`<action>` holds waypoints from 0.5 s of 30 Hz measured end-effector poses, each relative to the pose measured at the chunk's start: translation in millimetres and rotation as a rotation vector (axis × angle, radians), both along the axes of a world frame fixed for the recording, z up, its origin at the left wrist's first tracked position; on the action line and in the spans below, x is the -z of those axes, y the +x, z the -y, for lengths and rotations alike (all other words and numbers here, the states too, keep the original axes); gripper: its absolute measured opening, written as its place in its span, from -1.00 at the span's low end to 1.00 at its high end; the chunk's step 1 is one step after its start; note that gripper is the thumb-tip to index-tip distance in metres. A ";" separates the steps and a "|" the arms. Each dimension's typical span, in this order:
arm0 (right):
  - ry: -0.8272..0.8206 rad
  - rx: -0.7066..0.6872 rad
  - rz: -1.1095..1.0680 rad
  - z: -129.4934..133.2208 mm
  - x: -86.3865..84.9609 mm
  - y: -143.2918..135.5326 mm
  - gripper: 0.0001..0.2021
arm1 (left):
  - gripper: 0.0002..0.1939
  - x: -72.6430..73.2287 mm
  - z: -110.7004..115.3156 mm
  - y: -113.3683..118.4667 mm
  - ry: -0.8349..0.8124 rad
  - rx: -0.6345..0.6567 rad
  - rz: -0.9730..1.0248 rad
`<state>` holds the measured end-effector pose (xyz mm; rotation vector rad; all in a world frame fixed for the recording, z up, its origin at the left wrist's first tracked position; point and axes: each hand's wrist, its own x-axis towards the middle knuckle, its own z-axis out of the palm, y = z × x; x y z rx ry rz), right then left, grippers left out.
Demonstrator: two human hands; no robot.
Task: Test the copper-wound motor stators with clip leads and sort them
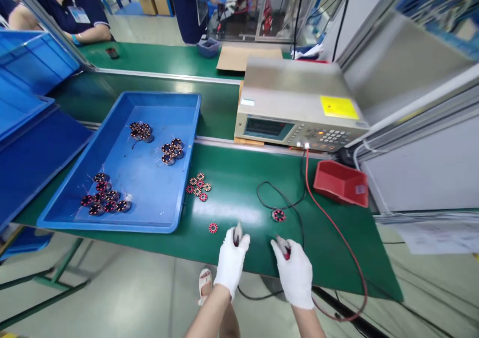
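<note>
Both hands wear white gloves. My left hand (232, 258) is closed round a metal clip (238, 233) near the table's front edge. To its right, my right hand (295, 273) grips another clip (283, 247) with a red part. A single red-and-white ring (213, 228) lies to the upper left of my left hand. Farther up, several small rings (197, 192) are grouped beside the blue tray (149, 223). Above my right hand, a wound coil core (279, 215) sits on the green table (239, 163), touching or close to a black cable (271, 207).
Several coil cores (103, 197) stand in the blue tray. A bench meter (295, 108) is at the back right, with a red cable (337, 228) looping down from it. A red bin (340, 183) stands below it. People are behind the frame.
</note>
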<state>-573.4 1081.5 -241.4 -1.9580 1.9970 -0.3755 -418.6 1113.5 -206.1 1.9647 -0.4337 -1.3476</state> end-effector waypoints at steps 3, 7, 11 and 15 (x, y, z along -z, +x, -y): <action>0.056 0.337 0.016 24.6 -3.9 -17.7 -0.44 | -0.48 -2.5 38.1 3.2 0.071 -0.013 0.103; 0.023 0.396 -0.115 74.6 -9.7 -29.5 -0.44 | -0.28 -1.1 77.3 0.2 0.063 0.131 0.240; 0.035 0.334 -0.281 109.1 -21.8 -31.6 -0.42 | -0.24 -9.8 82.7 -7.3 0.074 0.311 0.277; -0.109 0.250 -0.128 94.8 -44.3 -2.5 -0.45 | -0.29 -21.4 33.9 -2.2 0.023 0.254 0.261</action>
